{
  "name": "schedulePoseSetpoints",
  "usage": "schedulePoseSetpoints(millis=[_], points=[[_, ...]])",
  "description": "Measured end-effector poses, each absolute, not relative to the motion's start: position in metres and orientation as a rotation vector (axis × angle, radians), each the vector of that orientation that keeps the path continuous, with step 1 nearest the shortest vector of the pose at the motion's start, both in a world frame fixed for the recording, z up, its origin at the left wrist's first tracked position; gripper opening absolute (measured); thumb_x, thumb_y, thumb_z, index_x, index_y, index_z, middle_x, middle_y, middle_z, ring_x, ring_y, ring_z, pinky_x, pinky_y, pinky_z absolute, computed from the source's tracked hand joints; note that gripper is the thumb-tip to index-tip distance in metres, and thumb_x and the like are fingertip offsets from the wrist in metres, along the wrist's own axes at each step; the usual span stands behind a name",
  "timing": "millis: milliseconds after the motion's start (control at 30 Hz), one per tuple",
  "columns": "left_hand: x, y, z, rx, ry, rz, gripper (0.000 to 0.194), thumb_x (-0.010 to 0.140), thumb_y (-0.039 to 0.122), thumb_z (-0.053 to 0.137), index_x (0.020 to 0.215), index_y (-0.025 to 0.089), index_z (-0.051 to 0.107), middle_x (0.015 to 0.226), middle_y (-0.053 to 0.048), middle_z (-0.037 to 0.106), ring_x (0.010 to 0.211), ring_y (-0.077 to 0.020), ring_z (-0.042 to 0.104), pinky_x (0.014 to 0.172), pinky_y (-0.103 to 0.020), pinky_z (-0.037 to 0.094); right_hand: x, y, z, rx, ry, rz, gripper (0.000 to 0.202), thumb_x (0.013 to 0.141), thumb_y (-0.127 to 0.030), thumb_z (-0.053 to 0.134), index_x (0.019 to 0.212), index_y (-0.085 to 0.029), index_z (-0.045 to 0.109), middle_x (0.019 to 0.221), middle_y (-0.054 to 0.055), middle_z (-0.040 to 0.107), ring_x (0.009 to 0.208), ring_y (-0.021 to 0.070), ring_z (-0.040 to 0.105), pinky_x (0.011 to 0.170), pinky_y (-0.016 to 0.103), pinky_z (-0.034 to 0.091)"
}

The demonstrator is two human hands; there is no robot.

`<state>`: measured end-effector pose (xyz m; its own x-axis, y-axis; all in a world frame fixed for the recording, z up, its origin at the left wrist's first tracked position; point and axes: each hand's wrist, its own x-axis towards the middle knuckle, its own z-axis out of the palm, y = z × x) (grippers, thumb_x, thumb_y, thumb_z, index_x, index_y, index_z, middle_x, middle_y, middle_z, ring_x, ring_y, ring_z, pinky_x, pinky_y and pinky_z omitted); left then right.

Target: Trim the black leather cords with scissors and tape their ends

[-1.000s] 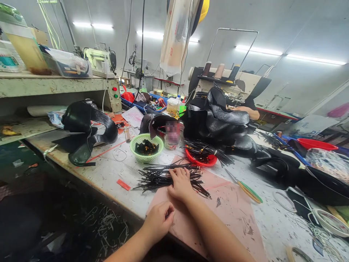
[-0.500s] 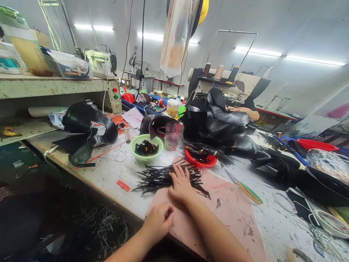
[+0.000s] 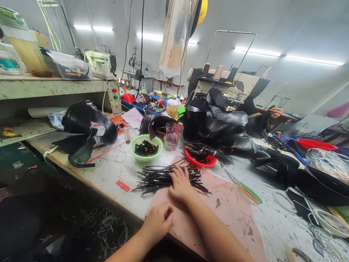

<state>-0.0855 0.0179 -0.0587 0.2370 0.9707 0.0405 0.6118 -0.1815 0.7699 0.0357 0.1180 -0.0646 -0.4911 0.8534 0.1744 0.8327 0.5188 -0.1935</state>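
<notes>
My right hand [image 3: 180, 183] lies with spread fingers on a loose bundle of thin black strips [image 3: 155, 179]. The strips look like narrow leather straps or cords. Nearer the table's front edge, my left hand [image 3: 159, 217] rests with curled fingers and the thumb bent towards them; whatever they may enclose is hidden. Both hands are over a pinkish sheet [image 3: 218, 214]. Beyond the bundle stand a light green basket [image 3: 146, 158] with small black and gold pieces and a red bowl [image 3: 203, 164] with more black strips across it.
A phone [image 3: 171, 133] leans upright behind the baskets. Scissors [image 3: 249, 192] lie at the right, a red strip [image 3: 123, 185] at the left. Black leather pieces [image 3: 218, 123] are heaped before a sewing machine [image 3: 218, 85]. A co-worker's hand [image 3: 276, 112] holds black material.
At the back right, the co-worker's hand has moved out to the right from the sewing machine with a black piece. My own hands have barely moved.
</notes>
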Motion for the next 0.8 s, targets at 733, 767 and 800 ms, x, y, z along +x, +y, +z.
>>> schedulePoseSetpoints(millis=[733, 767, 800], points=[[-0.087, 0.020, -0.056, 1.852, 1.461, 0.791, 0.013, 0.071, 0.017, 0.043, 0.062, 0.019, 0.052, 0.057, 0.001, 0.055, 0.054, -0.0140, 0.049, 0.052, -0.023, 0.036, 0.049, 0.161, -0.037, -1.189, -2.895, 0.290, 0.092, 0.057, -0.046, 0.063, 0.135, -0.020, 0.022, 0.140, 0.016, 0.022, 0.129, 0.0314, 0.013, 0.099, 0.052, 0.005], [-0.088, 0.021, -0.057, 1.859, 1.467, 0.782, 0.013, 0.072, 0.018, 0.043, 0.062, 0.019, 0.052, 0.057, 0.001, 0.055, 0.054, -0.0142, 0.049, 0.052, -0.023, 0.036, 0.049, 0.167, -0.033, -1.163, -2.915, 0.291, 0.092, 0.055, -0.046, 0.065, 0.134, -0.021, 0.024, 0.139, 0.016, 0.027, 0.128, 0.0310, 0.016, 0.100, 0.051, 0.006], [-0.088, 0.023, -0.058, 1.867, 1.469, 0.776, 0.013, 0.072, 0.019, 0.043, 0.062, 0.019, 0.052, 0.057, 0.001, 0.055, 0.054, -0.0143, 0.050, 0.052, -0.023, 0.036, 0.049, 0.173, -0.030, -1.135, -2.930, 0.289, 0.091, 0.055, -0.045, 0.066, 0.133, -0.021, 0.027, 0.135, 0.015, 0.034, 0.127, 0.0299, 0.021, 0.100, 0.049, 0.007]])
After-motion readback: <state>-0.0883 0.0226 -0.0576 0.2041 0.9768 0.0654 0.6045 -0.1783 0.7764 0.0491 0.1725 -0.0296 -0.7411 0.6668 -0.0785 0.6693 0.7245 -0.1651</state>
